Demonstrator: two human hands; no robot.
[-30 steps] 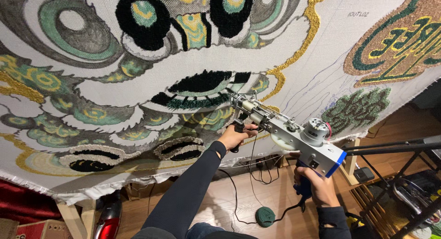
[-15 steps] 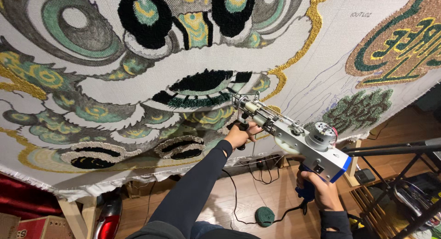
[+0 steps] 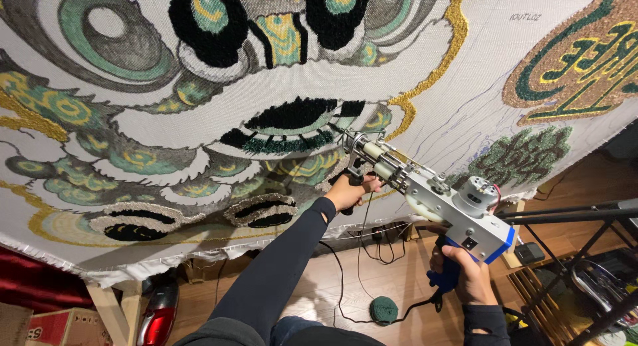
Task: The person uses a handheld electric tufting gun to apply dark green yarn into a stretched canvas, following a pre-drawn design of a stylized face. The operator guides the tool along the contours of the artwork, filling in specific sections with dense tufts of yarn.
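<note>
Head view, close, facing tufting cloth (image 3: 465, 113)

A rug-tufting workshop: stretched patterned cloth (image 3: 199, 120) on a wooden frame (image 3: 109, 306).

Long black sleeves, bare hands, blue jeans

The large white stretched cloth with its tufted green, black and gold mask design (image 3: 199, 120) runs past the top, left and right edges. The wooden frame post (image 3: 109, 309) behind it shows only below its fringe. The grey metal tufting gun with a blue base (image 3: 425, 190) hides its needle tip against the pile. The red and black appliance on the floor (image 3: 158, 316) is cut by the bottom edge, its kind unclear.
</note>
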